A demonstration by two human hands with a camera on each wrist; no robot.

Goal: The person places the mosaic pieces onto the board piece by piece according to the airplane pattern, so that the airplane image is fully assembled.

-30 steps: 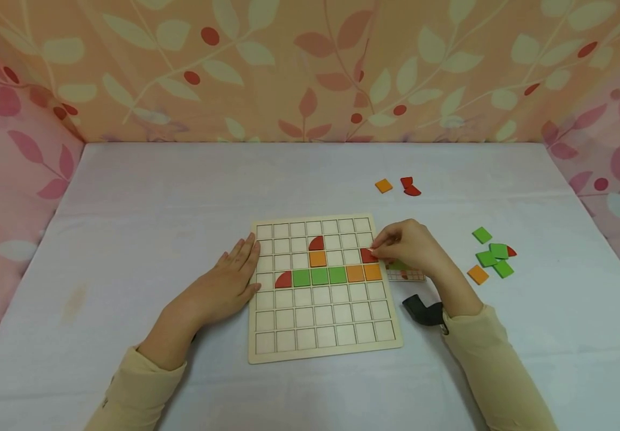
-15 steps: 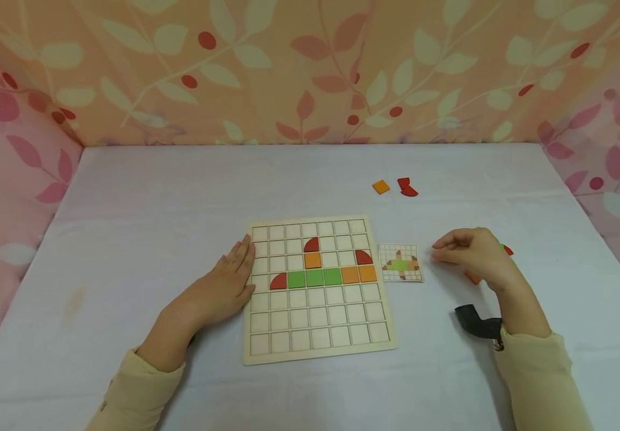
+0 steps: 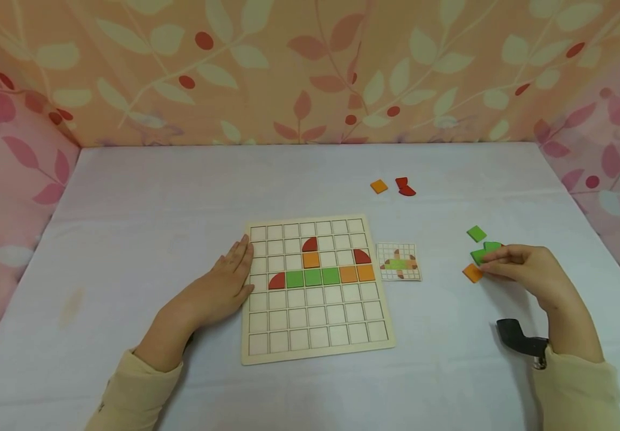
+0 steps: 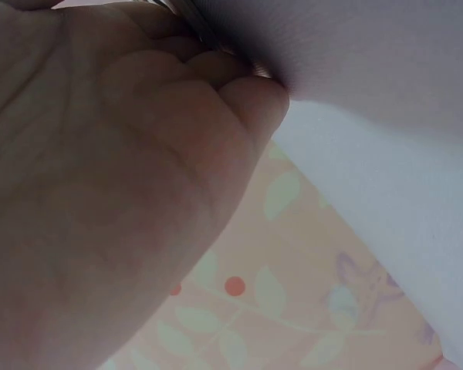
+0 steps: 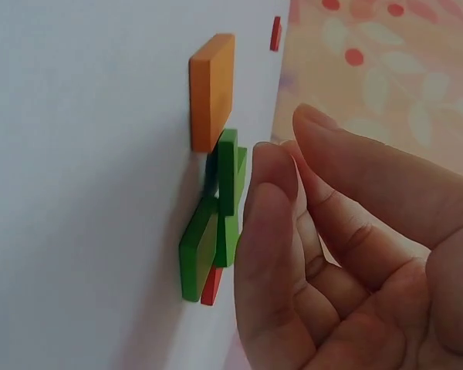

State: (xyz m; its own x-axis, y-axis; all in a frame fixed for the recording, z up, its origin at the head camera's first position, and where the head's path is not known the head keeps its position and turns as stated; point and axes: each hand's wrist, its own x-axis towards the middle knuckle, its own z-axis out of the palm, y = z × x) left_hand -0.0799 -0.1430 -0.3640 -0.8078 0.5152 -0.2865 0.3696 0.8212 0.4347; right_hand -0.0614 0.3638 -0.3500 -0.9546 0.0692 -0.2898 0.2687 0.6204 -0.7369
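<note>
— Where do we find the left hand?
— We find it at the left edge of the board, fingers stretched out along the rim and not wrapped around anything we can see. The board lies flat on the white surface.
— And the right hand?
— We have it at the loose pile, its fingers bent, fingertips and thumb slightly apart with nothing visible between them. They are just beside the green tiles; we can't tell whether they touch.
— What else is near it?
— An orange tile next to the pile, a lone green tile behind it and, in the right wrist view, a red piece partly hidden by the green.
— What do we count on the board?
— Three green squares, three orange squares and three red quarter-rounds. Just right of the board we see a patterned card; farther back lie an orange square piece and two red bits.
</note>
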